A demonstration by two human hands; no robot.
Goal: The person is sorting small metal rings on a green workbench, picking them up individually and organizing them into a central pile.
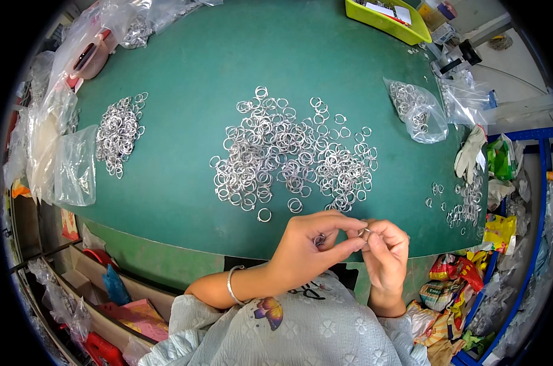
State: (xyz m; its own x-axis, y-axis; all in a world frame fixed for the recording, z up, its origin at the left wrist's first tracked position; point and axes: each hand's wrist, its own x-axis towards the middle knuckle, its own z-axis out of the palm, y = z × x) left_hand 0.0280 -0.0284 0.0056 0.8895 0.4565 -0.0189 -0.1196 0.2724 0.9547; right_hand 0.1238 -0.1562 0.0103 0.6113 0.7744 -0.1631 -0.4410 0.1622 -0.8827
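Over the front edge of the table, my left hand (306, 245) and my right hand (387, 251) meet fingertip to fingertip. Both pinch a small silver metal ring (365, 233), partly hidden by the fingers. Another ring (319, 240) shows inside the curl of my left hand. A large pile of similar silver rings (258, 146) lies just beyond my hands, many with a small raised tab. One single ring (264, 215) rests apart at the pile's near side.
Smaller ring heaps lie at the left (119, 131) and right (465, 207) of the green table (185, 79). A clear bag of rings (417, 110) and a white glove (470, 152) are at the right. A yellow-green tray (386, 21) stands at the back, plastic bags (75, 165) at the left.
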